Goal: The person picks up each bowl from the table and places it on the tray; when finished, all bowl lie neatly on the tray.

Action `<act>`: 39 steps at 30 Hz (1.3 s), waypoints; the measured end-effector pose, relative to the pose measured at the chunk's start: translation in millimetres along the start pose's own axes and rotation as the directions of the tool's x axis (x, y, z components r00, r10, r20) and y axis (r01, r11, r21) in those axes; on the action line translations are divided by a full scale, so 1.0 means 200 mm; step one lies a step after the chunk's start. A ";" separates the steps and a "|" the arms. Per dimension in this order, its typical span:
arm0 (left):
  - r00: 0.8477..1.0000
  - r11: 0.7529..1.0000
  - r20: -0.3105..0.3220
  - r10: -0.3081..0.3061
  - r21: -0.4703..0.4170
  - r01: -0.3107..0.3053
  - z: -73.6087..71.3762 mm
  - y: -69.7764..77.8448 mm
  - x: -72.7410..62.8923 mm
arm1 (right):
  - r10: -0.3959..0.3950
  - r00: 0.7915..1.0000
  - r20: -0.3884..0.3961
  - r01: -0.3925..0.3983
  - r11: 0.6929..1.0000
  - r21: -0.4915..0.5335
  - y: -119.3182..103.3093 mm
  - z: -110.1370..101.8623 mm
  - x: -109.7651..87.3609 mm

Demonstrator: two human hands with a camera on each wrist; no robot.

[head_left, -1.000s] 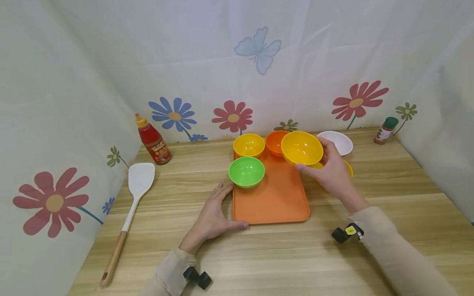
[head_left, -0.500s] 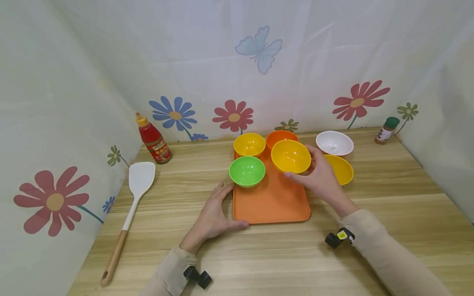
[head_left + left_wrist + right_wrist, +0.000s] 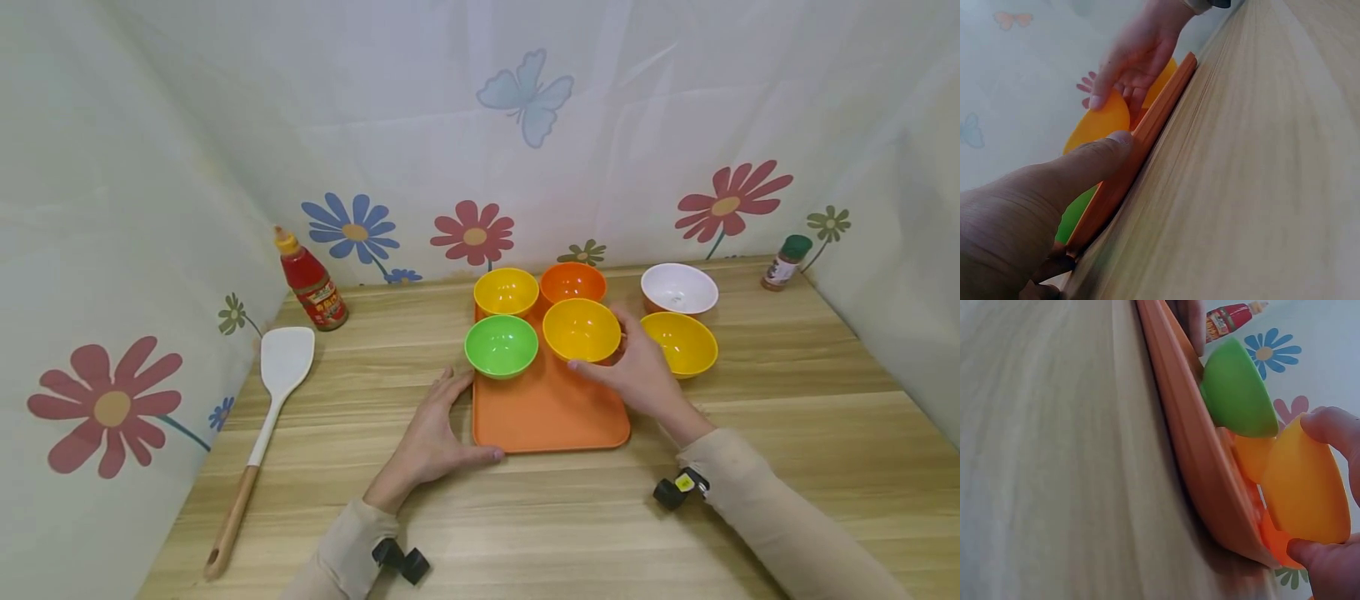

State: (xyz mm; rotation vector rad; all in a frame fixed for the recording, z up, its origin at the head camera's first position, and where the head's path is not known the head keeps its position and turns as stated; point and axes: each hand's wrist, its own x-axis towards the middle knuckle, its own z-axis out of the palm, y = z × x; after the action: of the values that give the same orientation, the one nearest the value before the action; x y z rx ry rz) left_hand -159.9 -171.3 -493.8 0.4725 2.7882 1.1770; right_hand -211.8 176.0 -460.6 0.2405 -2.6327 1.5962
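My right hand [image 3: 641, 367] holds a yellow bowl [image 3: 581, 332] by its rim, thumb on the near side, over the right part of an orange tray [image 3: 551, 417]. In the right wrist view that bowl [image 3: 1307, 487] is tilted; whether its base touches the tray cannot be told. On the tray stand a green bowl [image 3: 501, 346], a second yellow bowl [image 3: 506, 292] and an orange bowl [image 3: 573, 283]. My left hand [image 3: 431, 437] rests at the tray's near left corner, thumb against the front edge, fingers spread along the left side.
Right of the tray stand a white bowl [image 3: 679, 288] and another yellow bowl [image 3: 682, 343]. A small green-capped jar [image 3: 787, 262] is at the back right. On the left are a red sauce bottle [image 3: 311, 283] and a white spatula [image 3: 262, 442] with a wooden handle. Printed curtains enclose the table.
My right hand has carried the yellow bowl left, toward me and lower, to beside the green bowl. The yellow bowl on the right has come into fuller view. My left hand stays put.
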 end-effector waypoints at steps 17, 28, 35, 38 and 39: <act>1.000 1.000 0.002 -0.003 0.003 0.003 0.00 0.01 0.00 | 0.067 0.998 0.023 -0.063 0.992 -0.114 0.00 0.04 -0.02; 1.000 1.000 0.008 -0.020 -0.007 0.020 0.00 0.00 0.00 | 0.091 0.994 0.061 -0.078 0.980 -0.180 -0.02 0.03 -0.02; 1.000 1.000 0.004 -0.017 -0.006 0.017 0.00 0.00 0.00 | 0.090 0.993 0.073 -0.074 0.979 -0.192 -0.03 0.02 -0.02; 1.000 1.000 0.007 -0.017 -0.005 0.018 0.00 0.00 0.00 | 0.072 0.995 0.075 -0.056 0.979 -0.194 -0.04 0.01 -0.02; 1.000 1.000 0.007 -0.017 -0.004 0.017 0.00 0.00 0.00 | 0.064 0.995 0.075 -0.048 0.980 -0.193 -0.04 0.01 -0.02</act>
State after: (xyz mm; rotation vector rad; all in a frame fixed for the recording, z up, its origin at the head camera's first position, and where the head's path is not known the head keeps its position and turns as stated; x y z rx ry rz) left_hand -159.5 -170.8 -493.9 0.4499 2.7780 1.1755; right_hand -207.2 171.9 -455.1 0.2275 -2.8552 1.3620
